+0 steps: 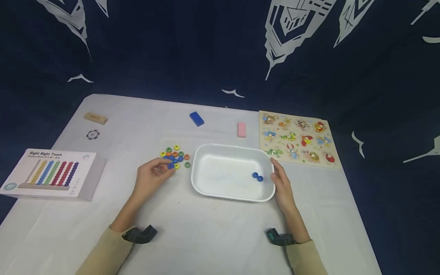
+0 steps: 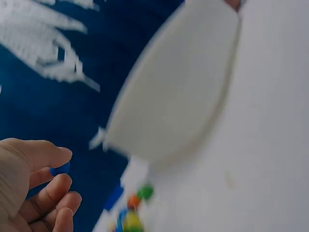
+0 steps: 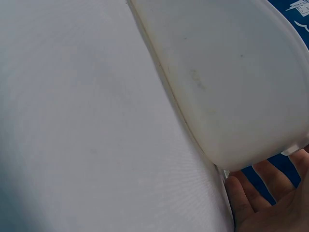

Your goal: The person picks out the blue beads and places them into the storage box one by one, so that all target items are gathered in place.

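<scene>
Nearest, two beige sleeves (image 1: pixel 106 250) are extending over the white table (image 1: pixel 213 236), each wrist wearing a dark device (image 1: pixel 139 235). The left hand (image 1: pixel 151 177) is pinching a blue bead (image 2: pixel 60 169) between thumb and finger, a narrow grip, at the near edge of a cluster of beads (image 1: pixel 175 154) in blue, green, yellow and orange. The right hand (image 1: pixel 283 187) is resting with fairly straight fingers against the right end of a white tray (image 1: pixel 223 172), where two blue beads (image 1: pixel 260 178) are lying side by side. At left, a printed box (image 1: pixel 91 175) is lying flat. Farther off, an insect puzzle board (image 1: pixel 298 145) is lying right, a round chip (image 1: pixel 93 134) left, a pink block (image 1: pixel 241 130) beyond the tray, then a wooden block (image 1: pixel 96 118) and a blue block (image 1: pixel 196 118). Dark blue cloth (image 1: pixel 165 57) is hanging behind.
</scene>
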Motion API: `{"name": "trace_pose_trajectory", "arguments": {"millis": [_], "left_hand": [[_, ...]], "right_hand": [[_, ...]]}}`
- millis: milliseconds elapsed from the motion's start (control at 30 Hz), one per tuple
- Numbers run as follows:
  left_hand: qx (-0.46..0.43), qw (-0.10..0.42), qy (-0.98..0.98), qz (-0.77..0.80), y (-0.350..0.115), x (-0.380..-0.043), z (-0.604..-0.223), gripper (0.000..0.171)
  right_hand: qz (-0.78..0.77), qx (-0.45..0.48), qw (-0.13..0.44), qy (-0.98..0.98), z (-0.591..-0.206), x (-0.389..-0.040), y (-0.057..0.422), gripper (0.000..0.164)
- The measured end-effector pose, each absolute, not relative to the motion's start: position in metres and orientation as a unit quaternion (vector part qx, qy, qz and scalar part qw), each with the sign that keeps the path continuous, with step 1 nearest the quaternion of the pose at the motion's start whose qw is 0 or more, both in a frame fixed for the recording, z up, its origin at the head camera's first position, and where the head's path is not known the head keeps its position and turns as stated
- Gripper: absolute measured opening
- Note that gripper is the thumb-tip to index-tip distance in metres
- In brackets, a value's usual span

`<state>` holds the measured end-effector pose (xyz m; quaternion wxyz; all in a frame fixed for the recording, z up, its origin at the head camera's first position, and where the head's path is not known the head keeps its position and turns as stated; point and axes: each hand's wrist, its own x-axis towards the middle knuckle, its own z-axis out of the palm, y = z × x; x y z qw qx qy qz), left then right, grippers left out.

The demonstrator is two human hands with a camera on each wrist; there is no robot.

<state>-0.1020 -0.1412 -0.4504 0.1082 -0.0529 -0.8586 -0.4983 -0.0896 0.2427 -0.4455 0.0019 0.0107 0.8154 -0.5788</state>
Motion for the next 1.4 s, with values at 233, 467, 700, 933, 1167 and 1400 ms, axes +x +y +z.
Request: {"name": "trace_pose_trajectory", "arguments": {"millis": [233, 467, 700, 933, 1167, 1400], "left_hand": [[-0.154, 0.026, -0.834, -0.53, -0.056, -0.126, -0.408, 0.022], [-0.208, -0.072, -0.858, -0.464, 0.024, -0.147, -0.413, 0.021], [-0.196, -0.119, -0.892, -0.388, 0.068, -0.161, -0.438, 0.021], [-0.184, -0.15, -0.893, -0.382, 0.076, -0.164, -0.455, 0.023], [-0.215, -0.167, -0.883, -0.382, 0.07, -0.159, -0.443, 0.038], [-0.274, -0.042, -0.822, -0.497, 0.035, -0.129, -0.404, 0.035]], "right_hand": [[-0.587, 0.005, -0.001, 0.809, -0.447, -0.09, 0.245, 0.044], [-0.596, 0.003, 0.003, 0.803, -0.448, -0.089, 0.246, 0.045], [-0.592, 0.003, 0.001, 0.806, -0.448, -0.089, 0.246, 0.044], [-0.591, 0.005, 0.003, 0.807, -0.447, -0.089, 0.246, 0.045], [-0.585, 0.008, 0.007, 0.811, -0.448, -0.089, 0.245, 0.044], [-0.591, 0.01, 0.005, 0.807, -0.449, -0.089, 0.246, 0.045]]}}
